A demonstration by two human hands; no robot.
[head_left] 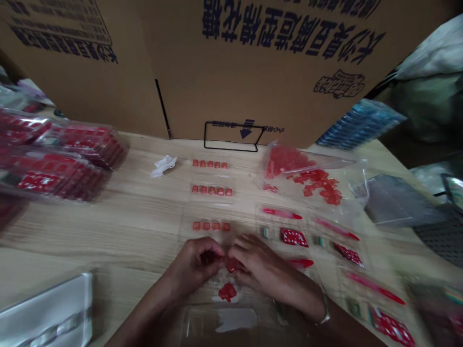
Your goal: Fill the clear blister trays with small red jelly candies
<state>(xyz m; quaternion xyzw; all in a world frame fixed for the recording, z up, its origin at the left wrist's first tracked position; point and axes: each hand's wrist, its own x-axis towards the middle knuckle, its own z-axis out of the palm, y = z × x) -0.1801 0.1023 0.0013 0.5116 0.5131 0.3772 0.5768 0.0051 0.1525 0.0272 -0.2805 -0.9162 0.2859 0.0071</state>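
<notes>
My left hand (200,264) and my right hand (257,264) meet at the front middle of the table, fingers pinched together. Between their fingertips is a small glossy red translucent piece (230,264); its exact shape is partly hidden. Just below it lies a small clump of similar red pieces (227,291). Beyond the hands, small red square pieces (216,226) sit in short rows in a clear plastic tray (186,225), with further rows of red pieces (212,191) behind. Under the hands, the clear plastic is mostly covered.
A large cardboard box (231,82) walls off the back. Right are a bag of red pieces (289,161), clear trays with red pens (282,213) and dotted red packets (293,237). Stacked red packs (79,140), crumpled tissue (164,165) and a silvery tray (47,308) lie left.
</notes>
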